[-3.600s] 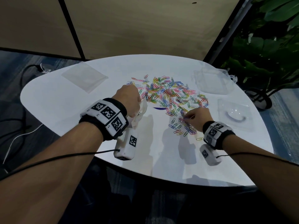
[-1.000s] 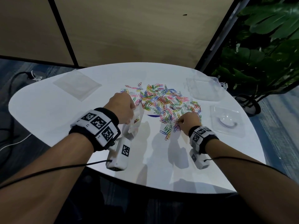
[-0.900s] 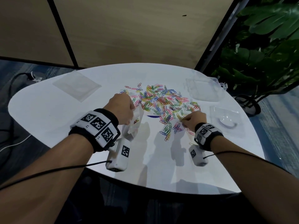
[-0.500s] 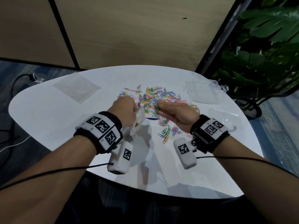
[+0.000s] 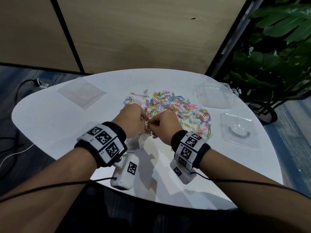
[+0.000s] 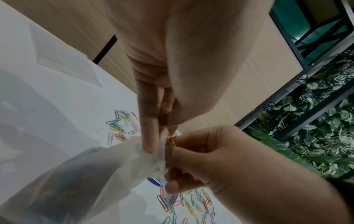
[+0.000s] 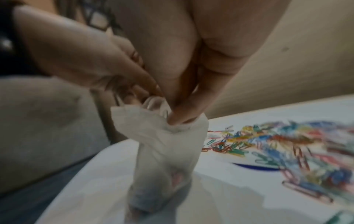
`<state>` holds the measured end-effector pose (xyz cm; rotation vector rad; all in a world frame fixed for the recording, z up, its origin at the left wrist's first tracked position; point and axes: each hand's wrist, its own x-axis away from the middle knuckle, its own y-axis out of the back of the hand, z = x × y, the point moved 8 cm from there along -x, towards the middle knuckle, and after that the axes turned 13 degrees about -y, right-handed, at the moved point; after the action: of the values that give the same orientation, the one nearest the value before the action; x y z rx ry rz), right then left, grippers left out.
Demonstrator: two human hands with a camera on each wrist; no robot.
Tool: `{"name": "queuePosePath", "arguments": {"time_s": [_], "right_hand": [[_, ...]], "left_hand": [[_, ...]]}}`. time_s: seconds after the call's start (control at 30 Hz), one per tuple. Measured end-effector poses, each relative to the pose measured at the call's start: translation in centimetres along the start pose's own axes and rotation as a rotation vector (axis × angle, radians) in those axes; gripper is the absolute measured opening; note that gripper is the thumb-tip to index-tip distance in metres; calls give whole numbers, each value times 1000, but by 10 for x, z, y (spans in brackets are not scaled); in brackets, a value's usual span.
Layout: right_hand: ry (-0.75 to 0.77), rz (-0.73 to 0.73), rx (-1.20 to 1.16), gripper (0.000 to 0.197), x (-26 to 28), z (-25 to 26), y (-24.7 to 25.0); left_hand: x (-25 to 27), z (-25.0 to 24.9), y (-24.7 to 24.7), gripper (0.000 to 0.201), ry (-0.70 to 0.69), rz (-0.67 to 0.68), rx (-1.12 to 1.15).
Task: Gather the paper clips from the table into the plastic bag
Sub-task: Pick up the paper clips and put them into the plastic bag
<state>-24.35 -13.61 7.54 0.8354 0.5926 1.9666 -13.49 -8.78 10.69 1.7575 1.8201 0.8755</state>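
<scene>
Coloured wire paper clips [image 5: 175, 106] mostly lie spread on the white oval tabletop [image 5: 50, 125]. Crumpled translucent plastic bag [image 7: 164, 145] holds a few. Left hand [image 5: 133, 120] pinches the bag mouth; right hand [image 5: 165, 125] pinches a yellow clip [image 6: 171, 143] at the opening. Judged early: bulk left.

Multicoloured paper clips [image 5: 170, 106]; white table [image 5: 50, 125]; milky-translucent plastic bag [image 7: 164, 145].
</scene>
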Motion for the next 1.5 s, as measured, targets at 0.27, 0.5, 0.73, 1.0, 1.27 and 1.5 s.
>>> {"name": "queuePosePath", "arguments": {"time_s": [0.27, 0.5, 0.73, 1.0, 1.27, 1.5], "right_hand": [[-244, 262, -428, 22, -2, -11, -22], [53, 193, 22, 24, 18, 10, 8], [-363, 96, 462, 76, 6, -125, 68], [-482, -44, 287, 94, 18, -200, 49], [-311, -153, 142, 62, -23, -136, 14], [-164, -127, 447, 53, -56, -103, 7]], "left_hand": [[2, 4, 1, 28, -7, 1, -17], [5, 2, -4, 27, 12, 26, -45], [9, 9, 12, 31, 58, 23, -88], [13, 9, 17, 31, 58, 55, -123], [7, 20, 16, 30, 83, 66, -136], [7, 27, 21, 34, 105, 60, -122]]}}
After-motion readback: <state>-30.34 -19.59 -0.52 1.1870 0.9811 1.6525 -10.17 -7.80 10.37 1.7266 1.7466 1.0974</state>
